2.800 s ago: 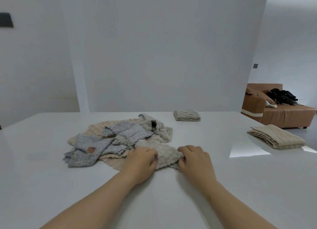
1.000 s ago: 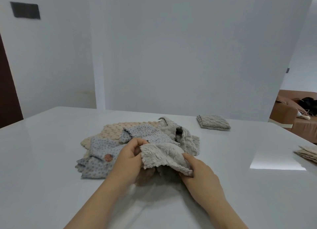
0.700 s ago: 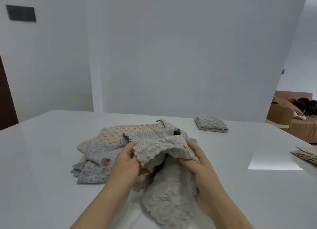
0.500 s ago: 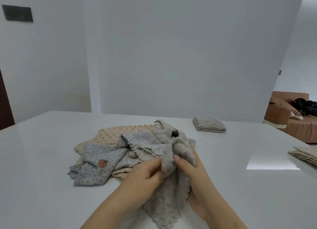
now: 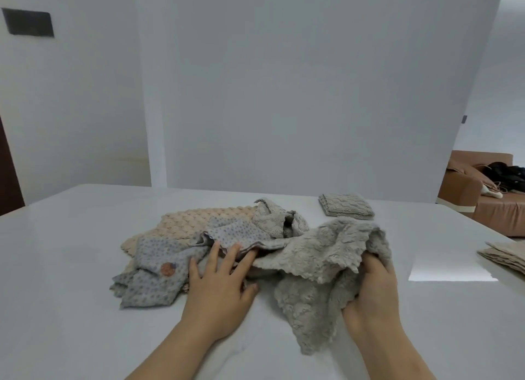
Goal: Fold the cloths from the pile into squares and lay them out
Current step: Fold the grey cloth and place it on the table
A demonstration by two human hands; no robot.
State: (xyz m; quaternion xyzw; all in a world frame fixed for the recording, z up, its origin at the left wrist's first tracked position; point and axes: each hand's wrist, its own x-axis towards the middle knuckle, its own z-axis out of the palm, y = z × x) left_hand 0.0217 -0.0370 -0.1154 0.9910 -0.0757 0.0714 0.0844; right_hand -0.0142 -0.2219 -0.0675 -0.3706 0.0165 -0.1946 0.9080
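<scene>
beige bubbly cloth (image 5: 196,223); grey dotted cloth (image 5: 159,268); plain grey fluffy cloth (image 5: 321,254); brown sofa (image 5: 483,197)

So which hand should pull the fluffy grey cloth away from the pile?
Right, probably. The right hand grips the fluffy grey cloth by its edge, partly lifted. The left hand lies flat, fingers straight, on the pile, so it can hold the rest down.

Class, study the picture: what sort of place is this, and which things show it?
Probably a home, perhaps a dining area open to a living room: a white table bearing household cloths, and a brown sofa beyond the wall.
</scene>
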